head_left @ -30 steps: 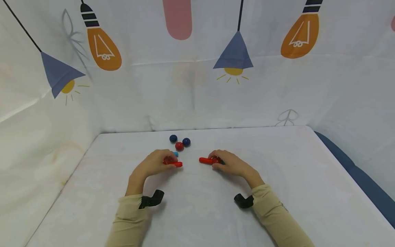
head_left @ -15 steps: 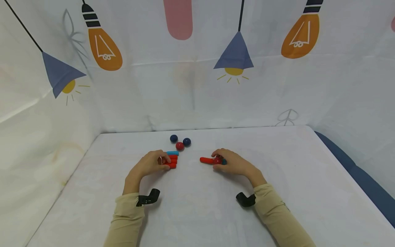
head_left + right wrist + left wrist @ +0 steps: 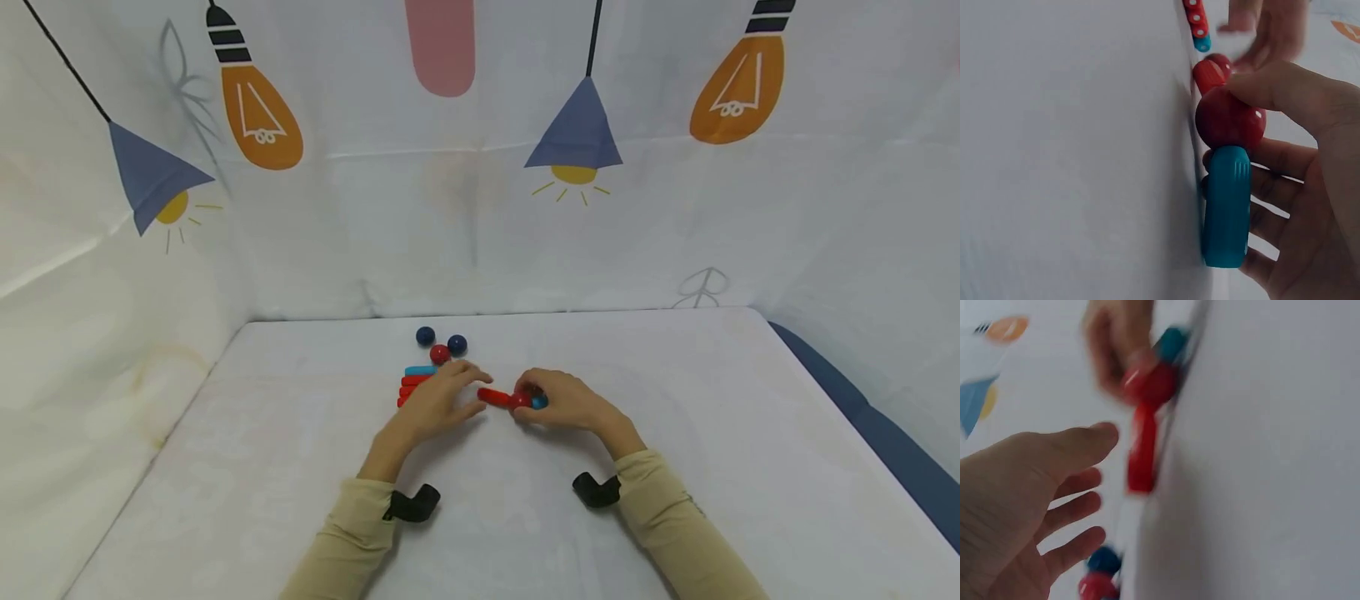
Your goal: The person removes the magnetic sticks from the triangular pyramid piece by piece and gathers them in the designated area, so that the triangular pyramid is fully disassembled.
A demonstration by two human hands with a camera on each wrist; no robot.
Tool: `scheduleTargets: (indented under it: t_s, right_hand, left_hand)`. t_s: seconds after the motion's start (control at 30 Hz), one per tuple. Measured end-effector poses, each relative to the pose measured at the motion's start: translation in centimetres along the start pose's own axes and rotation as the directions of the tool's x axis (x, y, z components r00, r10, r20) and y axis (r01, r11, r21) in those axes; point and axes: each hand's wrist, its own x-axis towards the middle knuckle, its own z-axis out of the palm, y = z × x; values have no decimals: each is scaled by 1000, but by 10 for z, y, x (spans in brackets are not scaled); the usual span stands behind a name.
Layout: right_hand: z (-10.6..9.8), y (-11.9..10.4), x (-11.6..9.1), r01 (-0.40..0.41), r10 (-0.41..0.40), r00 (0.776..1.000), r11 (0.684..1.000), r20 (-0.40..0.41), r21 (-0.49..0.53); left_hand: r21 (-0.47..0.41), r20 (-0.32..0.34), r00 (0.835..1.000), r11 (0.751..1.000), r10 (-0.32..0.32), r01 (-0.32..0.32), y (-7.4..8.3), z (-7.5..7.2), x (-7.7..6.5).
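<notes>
My right hand [image 3: 568, 405] pinches a red ball [image 3: 1230, 119] between thumb and fingers. A red rod [image 3: 1142, 447] sticks out of one side of that ball, and a blue-green rod [image 3: 1227, 206] out of another. My left hand [image 3: 435, 406] is spread, its thumb and fingers apart, close to the free end of the red rod. Whether it touches the rod cannot be told. Under and behind the left hand lies a row of red rods [image 3: 408, 381] with a blue rod [image 3: 420, 371] at its far side; their right ends are partly hidden.
Behind the left hand sit a loose red ball [image 3: 439, 354] and two dark blue balls [image 3: 425, 336], [image 3: 457, 344]. The white table [image 3: 675, 417] meets a printed cloth wall [image 3: 375, 233] at the back.
Having let go of the red rods at the row, my left hand has moved right toward the joined pieces. My right hand stays nearly in place, with its red rod now turned slightly.
</notes>
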Motion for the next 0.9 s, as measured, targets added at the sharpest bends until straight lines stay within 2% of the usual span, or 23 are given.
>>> scheduleTargets:
  t_s: [0.07,0.13,0.23,0.33,0.5,0.67,0.77,0.9]
  right_hand:
    - [2,-2,1,15,-16,1000,1000,-14,-20]
    - [4,-2,0,17,-17,1000,999,-23,-34]
    - [5,-3,0,9,-10,1000,999,-26,-38]
    - [6,-3,1,-1,0,1000,999,-22,-38]
    - [5,-5,1,-19,19,1000,1000,-15,-19]
    - [4,-5,0,-40,40,999,999,-7,-14]
    - [2,-5,0,-57,57,998,998,-14,-20]
    - [-2,-2,-1,-67,67,998,998,-1,9]
  left_hand:
    - [56,3,999,998,42,-42,12,13,6]
    - [123,7,999,991,53,-53,21,23,10]
    - [159,-9,1000,987,11,-9,29,30,11]
    - [118,-19,998,991,-62,64,32,30,12]
    - [31,41,994,994,-105,104,33,22,11]
    - [53,119,990,997,-69,63,34,7,7]
    - [48,130,989,997,-70,64,28,-4,2]
    - [41,113,986,992,-122,119,12,-19,-6]
